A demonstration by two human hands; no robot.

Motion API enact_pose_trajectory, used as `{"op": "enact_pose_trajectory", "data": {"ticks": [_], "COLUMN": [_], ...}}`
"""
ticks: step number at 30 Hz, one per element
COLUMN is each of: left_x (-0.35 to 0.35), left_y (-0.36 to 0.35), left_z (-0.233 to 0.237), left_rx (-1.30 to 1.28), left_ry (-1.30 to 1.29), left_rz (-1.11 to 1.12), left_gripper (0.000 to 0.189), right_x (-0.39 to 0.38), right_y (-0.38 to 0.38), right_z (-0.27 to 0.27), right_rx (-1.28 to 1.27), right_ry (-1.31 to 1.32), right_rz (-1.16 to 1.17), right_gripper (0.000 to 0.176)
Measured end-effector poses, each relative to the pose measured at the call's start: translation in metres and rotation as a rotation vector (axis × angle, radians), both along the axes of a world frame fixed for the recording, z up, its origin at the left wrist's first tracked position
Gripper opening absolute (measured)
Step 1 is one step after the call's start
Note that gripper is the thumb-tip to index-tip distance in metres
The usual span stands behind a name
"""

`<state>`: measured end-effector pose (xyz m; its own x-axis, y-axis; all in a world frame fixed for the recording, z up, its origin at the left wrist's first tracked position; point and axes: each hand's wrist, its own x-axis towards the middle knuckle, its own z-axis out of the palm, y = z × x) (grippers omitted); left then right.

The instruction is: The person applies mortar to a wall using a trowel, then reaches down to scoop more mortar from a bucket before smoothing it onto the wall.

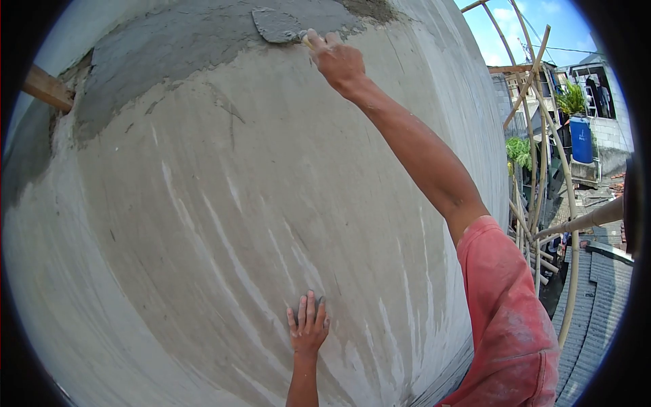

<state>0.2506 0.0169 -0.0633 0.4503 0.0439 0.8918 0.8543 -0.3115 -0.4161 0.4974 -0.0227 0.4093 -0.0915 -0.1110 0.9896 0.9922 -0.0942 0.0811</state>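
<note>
My right hand is stretched up the wall, its fingers wrapped round the handle of a trowel. Wet grey mortar coats the trowel's blade, which lies against a dark band of fresh mortar along the top of the wall. Lower down, my left hand rests flat on the pale plastered wall with its fingers spread, holding nothing. White drip streaks run down the wall around it.
A wooden beam end juts from the wall at the upper left. To the right stand bamboo scaffold poles. Beyond them are a corrugated roof, a blue drum and neighbouring houses, well below or at distance.
</note>
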Motion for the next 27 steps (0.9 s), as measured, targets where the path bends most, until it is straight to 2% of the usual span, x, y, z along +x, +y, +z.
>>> {"op": "enact_pose_trajectory", "data": {"ticks": [4,6,8,9,11,17,23,27], "left_x": [0.003,0.002,0.002,0.005,0.002,0.003,0.002,0.004], "left_y": [0.001,0.000,0.001,0.004,0.001,0.004,0.005,0.003], "left_z": [0.001,-0.001,-0.001,0.001,-0.002,0.002,-0.001,0.000], "left_rx": [-0.001,-0.009,-0.010,-0.007,-0.018,-0.007,0.001,-0.011], "left_ry": [-0.013,-0.014,-0.018,-0.026,-0.033,-0.028,-0.019,-0.020], "left_rz": [-0.015,-0.016,-0.016,-0.028,-0.033,-0.024,-0.044,-0.053], "left_gripper": [0.033,0.032,0.032,0.031,0.030,0.029,0.030,0.031], "right_x": [0.058,0.077,0.096,0.105,0.119,0.096,0.000,-0.046], "right_y": [0.020,0.019,0.015,0.010,0.006,0.013,-0.007,-0.007], "right_z": [0.006,0.002,0.004,0.007,0.004,0.008,0.007,-0.005], "right_rx": [0.107,0.049,-0.057,-0.052,-0.137,-0.080,-0.160,-0.145], "right_ry": [0.068,0.244,0.406,0.399,0.554,0.446,0.212,0.107], "right_rz": [-0.137,-0.207,-0.210,-0.209,-0.080,0.163,0.289,0.288], "right_gripper": [0.036,0.035,0.034,0.034,0.032,0.039,0.041,0.041]}}
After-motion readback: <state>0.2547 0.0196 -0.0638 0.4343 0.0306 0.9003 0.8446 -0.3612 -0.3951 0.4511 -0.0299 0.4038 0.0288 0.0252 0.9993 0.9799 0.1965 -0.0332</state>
